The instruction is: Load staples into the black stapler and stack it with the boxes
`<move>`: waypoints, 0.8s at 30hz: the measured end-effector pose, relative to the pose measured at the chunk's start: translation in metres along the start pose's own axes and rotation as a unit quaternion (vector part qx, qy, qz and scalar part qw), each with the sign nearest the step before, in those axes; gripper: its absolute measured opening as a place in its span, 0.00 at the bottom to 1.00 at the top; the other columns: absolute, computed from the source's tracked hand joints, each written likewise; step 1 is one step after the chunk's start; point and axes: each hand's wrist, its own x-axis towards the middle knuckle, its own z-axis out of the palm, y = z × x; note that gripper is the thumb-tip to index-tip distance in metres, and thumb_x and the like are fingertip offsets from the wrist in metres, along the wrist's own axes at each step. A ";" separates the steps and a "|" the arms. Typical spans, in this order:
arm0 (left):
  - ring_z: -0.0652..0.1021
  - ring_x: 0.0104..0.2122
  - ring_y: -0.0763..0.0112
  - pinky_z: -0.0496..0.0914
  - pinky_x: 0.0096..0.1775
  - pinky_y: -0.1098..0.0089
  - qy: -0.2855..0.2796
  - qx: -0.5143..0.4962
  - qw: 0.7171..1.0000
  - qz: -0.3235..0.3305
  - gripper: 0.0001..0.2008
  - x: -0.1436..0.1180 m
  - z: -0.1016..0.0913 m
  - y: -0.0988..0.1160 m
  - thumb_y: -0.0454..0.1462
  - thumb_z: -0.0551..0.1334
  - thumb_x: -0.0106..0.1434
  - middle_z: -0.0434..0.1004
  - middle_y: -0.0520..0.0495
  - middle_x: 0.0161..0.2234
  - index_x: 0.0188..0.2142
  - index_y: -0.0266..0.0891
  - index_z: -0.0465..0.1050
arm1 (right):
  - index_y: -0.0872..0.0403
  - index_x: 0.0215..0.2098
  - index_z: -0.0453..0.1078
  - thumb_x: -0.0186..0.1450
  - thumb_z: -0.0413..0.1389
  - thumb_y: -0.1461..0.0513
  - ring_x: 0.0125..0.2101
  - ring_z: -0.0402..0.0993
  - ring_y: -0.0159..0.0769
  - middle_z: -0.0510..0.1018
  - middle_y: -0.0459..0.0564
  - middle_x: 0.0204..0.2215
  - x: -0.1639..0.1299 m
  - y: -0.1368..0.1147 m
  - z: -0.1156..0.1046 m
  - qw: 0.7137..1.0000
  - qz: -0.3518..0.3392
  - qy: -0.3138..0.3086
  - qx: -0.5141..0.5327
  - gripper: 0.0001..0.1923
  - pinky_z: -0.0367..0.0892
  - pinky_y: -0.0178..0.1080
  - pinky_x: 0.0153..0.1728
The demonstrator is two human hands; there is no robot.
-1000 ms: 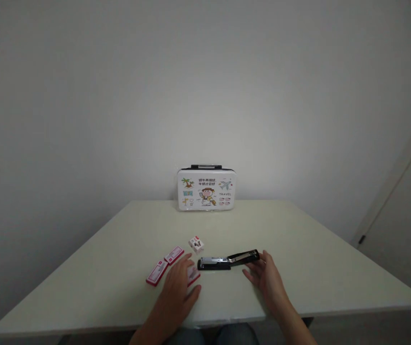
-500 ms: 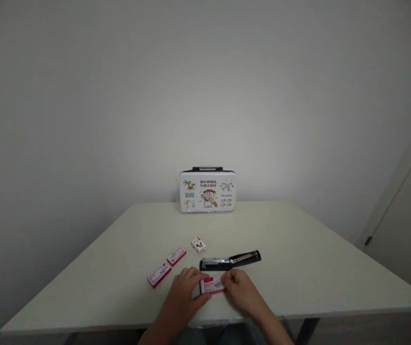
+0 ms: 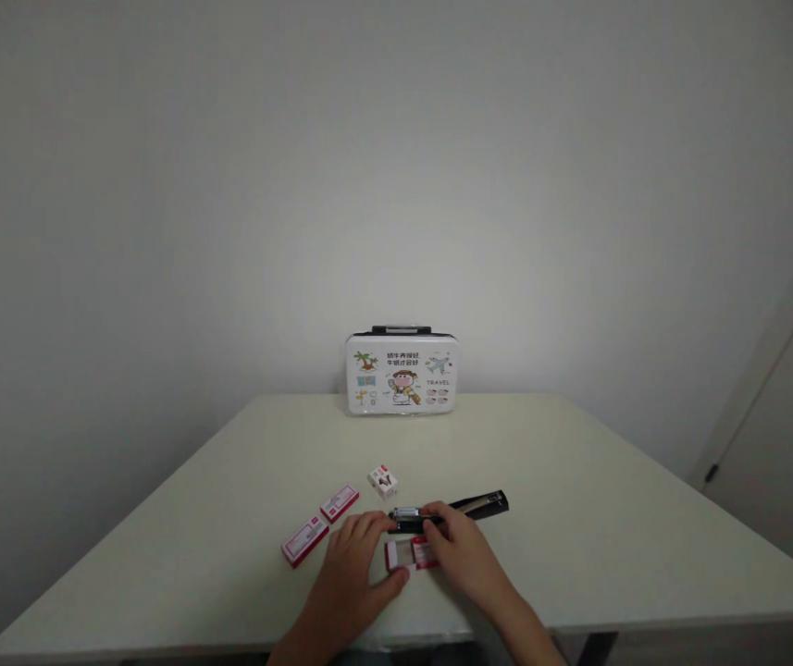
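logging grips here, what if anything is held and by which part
Cannot tell if the open stapler is gripped: the right hand has fingers at its middle, the left hand at its left end.

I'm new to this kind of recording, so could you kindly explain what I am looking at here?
Of course. There is no machine: these are a person's bare left hand and right hand, seen by a camera worn on the head, looking forward and down. On the pale table lies a black stapler, opened out; the fingers of both hands are at it, though whether they grip anything is hard to tell. Nearer the person is a partly opened red-and-white box. To the left lie two pink-and-white boxes, with a small white box beyond the stapler. A printed case stands at the back.
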 end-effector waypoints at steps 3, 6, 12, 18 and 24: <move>0.68 0.58 0.54 0.64 0.57 0.54 -0.003 0.002 1.000 0.008 0.24 -0.001 0.001 -0.001 0.43 0.66 0.61 0.69 0.44 0.59 0.57 0.48 0.68 | 0.56 0.42 0.76 0.65 0.54 0.53 0.27 0.74 0.38 0.80 0.50 0.31 0.010 0.008 0.019 0.993 0.039 -0.017 0.107 0.17 0.65 0.35 0.26; 0.68 0.58 0.54 0.64 0.57 0.54 0.005 -0.006 1.000 0.006 0.26 -0.002 0.003 -0.005 0.43 0.66 0.61 0.69 0.43 0.58 0.58 0.47 0.66 | 0.58 0.42 0.75 0.61 0.56 0.51 0.18 0.67 0.34 0.75 0.45 0.20 0.016 0.013 0.031 0.982 0.093 -0.003 0.164 0.20 0.60 0.33 0.18; 0.68 0.58 0.55 0.63 0.58 0.56 0.012 -0.019 1.000 -0.010 0.27 -0.003 0.003 -0.005 0.42 0.68 0.60 0.69 0.44 0.59 0.58 0.46 0.66 | 0.56 0.35 0.75 0.64 0.54 0.52 0.24 0.74 0.37 0.78 0.50 0.24 0.015 0.008 0.032 0.994 0.062 0.079 0.053 0.15 0.64 0.34 0.24; 0.68 0.58 0.57 0.62 0.58 0.57 -0.002 -0.015 1.000 -0.011 0.27 -0.002 -0.006 0.005 0.41 0.68 0.60 0.70 0.49 0.58 0.58 0.50 0.66 | 0.58 0.40 0.73 0.64 0.54 0.52 0.22 0.73 0.38 0.79 0.52 0.25 0.014 0.017 0.038 0.988 0.083 0.041 0.123 0.17 0.65 0.35 0.21; 0.68 0.57 0.57 0.62 0.58 0.57 0.008 -0.028 1.000 -0.002 0.25 -0.002 -0.004 0.003 0.41 0.68 0.60 0.71 0.49 0.57 0.56 0.50 0.67 | 0.56 0.40 0.69 0.62 0.57 0.52 0.16 0.62 0.31 0.71 0.42 0.17 0.024 0.018 0.052 0.974 0.094 0.041 0.202 0.16 0.57 0.31 0.17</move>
